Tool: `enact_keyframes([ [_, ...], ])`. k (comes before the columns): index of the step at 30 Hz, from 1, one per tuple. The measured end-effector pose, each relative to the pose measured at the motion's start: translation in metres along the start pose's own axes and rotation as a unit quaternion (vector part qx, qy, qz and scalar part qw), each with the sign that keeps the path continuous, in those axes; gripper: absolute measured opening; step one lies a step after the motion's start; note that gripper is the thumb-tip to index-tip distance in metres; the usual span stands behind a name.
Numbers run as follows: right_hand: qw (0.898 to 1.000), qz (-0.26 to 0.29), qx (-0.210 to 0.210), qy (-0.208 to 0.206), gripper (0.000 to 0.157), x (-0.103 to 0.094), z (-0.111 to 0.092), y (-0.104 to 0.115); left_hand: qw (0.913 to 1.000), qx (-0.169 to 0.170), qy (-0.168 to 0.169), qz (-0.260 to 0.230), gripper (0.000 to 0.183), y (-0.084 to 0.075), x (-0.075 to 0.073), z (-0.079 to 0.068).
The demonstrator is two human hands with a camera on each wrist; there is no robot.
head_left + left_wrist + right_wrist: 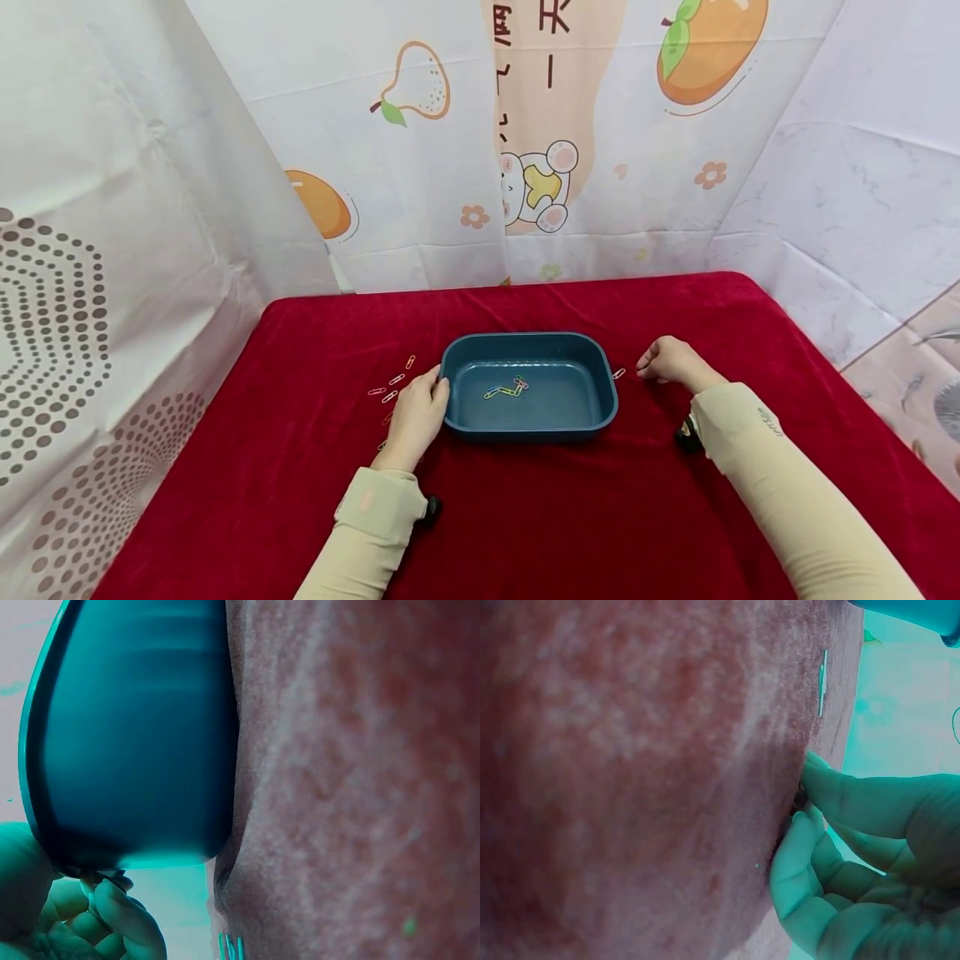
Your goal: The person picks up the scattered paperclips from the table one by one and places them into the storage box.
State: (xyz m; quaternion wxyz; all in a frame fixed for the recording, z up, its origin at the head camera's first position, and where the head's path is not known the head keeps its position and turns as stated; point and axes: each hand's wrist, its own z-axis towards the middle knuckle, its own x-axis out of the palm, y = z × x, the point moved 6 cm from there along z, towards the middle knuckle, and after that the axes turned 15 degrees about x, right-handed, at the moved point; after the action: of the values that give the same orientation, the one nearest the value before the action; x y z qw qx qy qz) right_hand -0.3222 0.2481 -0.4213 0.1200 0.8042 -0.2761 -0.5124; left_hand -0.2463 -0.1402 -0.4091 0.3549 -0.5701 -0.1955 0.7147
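Observation:
A dark blue rectangular tray [528, 425] with rounded corners sits on the red cloth. Its left end is gripped by my left hand [418, 410], thumb over the rim and fingers on the outer wall, as the left wrist view also shows at the tray wall [142, 750]. Several coloured paper clips [507, 390] lie linked in a bent chain on the tray's floor. Right of the tray, my right hand [672, 363] is low over the cloth, thumb and forefinger pinching a small dark paper clip [801, 796] mostly hidden by the fingertips. One white paper clip [618, 373] lies between tray and right hand.
Several loose paper clips [390, 397] are scattered left of the tray, some partly behind my left hand and wrist. Red velvety cloth [555, 517] covers the table. Printed curtains [420, 183] hang behind it and at both sides.

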Motion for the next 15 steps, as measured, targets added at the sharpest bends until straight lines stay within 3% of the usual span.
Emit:
enact_keyframes([
  [15, 0.999, 0.018, -0.036, 0.021, 0.018, -0.017, -0.006, 0.012, 1.0000, -0.001, 0.001, 0.004, 0.044, 0.001, 0.000, 0.001],
])
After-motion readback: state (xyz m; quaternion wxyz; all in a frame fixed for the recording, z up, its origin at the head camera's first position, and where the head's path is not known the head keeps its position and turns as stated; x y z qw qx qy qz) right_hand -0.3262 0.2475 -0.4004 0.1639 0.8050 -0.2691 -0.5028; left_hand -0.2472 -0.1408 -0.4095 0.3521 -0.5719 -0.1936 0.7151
